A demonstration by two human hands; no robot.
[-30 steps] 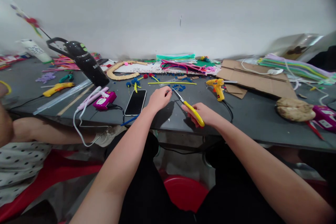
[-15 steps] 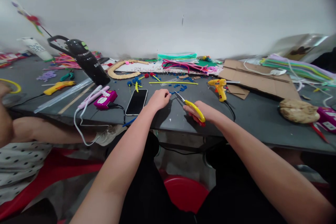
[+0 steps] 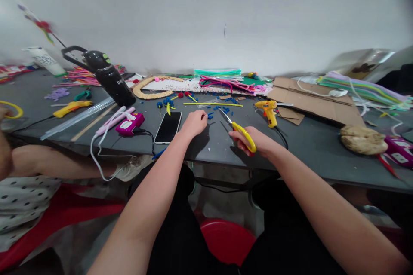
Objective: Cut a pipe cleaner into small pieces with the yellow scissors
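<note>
scissors point(image 3: 239, 129): we judge them light, stiff, sharp-tipped; our right hand point(image 3: 256, 142) clamps the yellow loops. left hand point(image 3: 193, 123) curled on the bench point(image 3: 303, 146), contents we cannot tell.

Looked like a shared craft workshop. Held a long grey table point(image 3: 309, 150) backed by a white partition point(image 3: 258, 21), littered with pipe cleaners point(image 3: 226, 81), blue snippets point(image 3: 222, 108), cardboard point(image 3: 312, 94), a curved tan cutout point(image 3: 151, 90) and stacked coloured sheets point(image 3: 364, 84). Kept a yellow glue gun point(image 3: 268, 109), a second glue gun point(image 3: 69, 108) and scissors point(image 3: 240, 129) out among the scraps. Seated another person point(image 3: 32, 180) at the same bench, on the left.
</note>
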